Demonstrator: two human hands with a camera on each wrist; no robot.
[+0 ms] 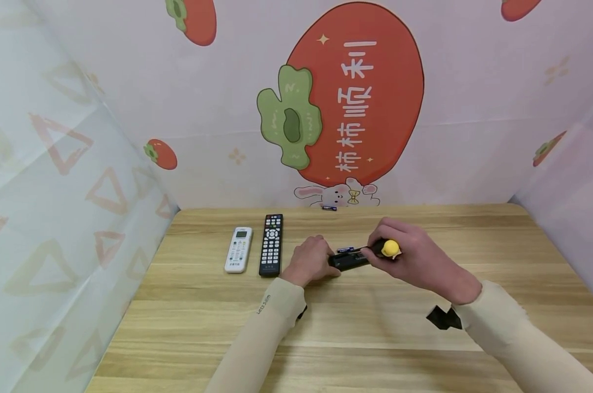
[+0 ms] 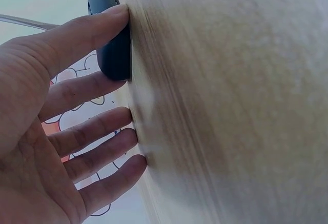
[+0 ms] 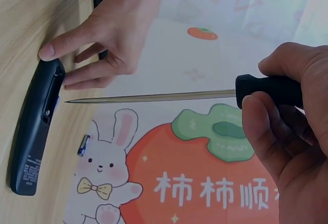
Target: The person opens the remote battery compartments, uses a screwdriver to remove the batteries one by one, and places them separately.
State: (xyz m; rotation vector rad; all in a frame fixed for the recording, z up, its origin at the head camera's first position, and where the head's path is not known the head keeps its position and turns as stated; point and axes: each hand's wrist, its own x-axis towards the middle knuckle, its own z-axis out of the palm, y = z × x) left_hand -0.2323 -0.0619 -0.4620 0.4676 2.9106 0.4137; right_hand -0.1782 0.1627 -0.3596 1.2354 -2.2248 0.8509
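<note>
A black remote control (image 1: pixel 346 261) lies on the table with its back up, and in the right wrist view its battery compartment (image 3: pixel 51 93) is uncovered. My left hand (image 1: pixel 312 261) pinches the near-left end of this remote between thumb (image 2: pixel 115 16) and index finger; the other fingertips touch the table. My right hand (image 1: pixel 414 254) grips a screwdriver (image 3: pixel 154 98) by its black handle, which has a yellow end (image 1: pixel 390 248). The screwdriver's bare metal tip points toward the battery compartment, seemingly just short of it. A blue battery (image 1: pixel 345 249) lies right behind the remote.
Left of my left hand lie a long black remote (image 1: pixel 270 245) and a white remote (image 1: pixel 238 250), both buttons up. Another battery (image 1: pixel 329 208) sits at the table's back edge. Printed fabric walls (image 1: pixel 217 174) enclose the wooden table (image 1: pixel 188 327).
</note>
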